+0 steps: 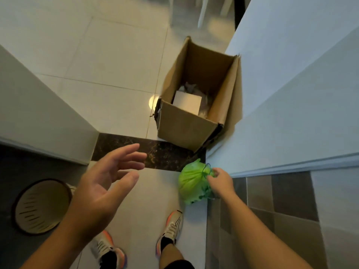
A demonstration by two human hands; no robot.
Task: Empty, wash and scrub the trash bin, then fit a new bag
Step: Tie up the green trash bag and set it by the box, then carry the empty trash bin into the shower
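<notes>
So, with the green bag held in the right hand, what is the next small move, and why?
Probably carry the green bag forward and drop it into the open cardboard box. The right hand already pinches the bag at its tied neck, the box stands just ahead with its top open and paper inside, and the left hand is open and holds nothing. The trash bin looks emptied.

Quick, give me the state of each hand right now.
Left hand: open, fingers spread, holding nothing.
Right hand: fingers gripping the tied green bag.
</notes>
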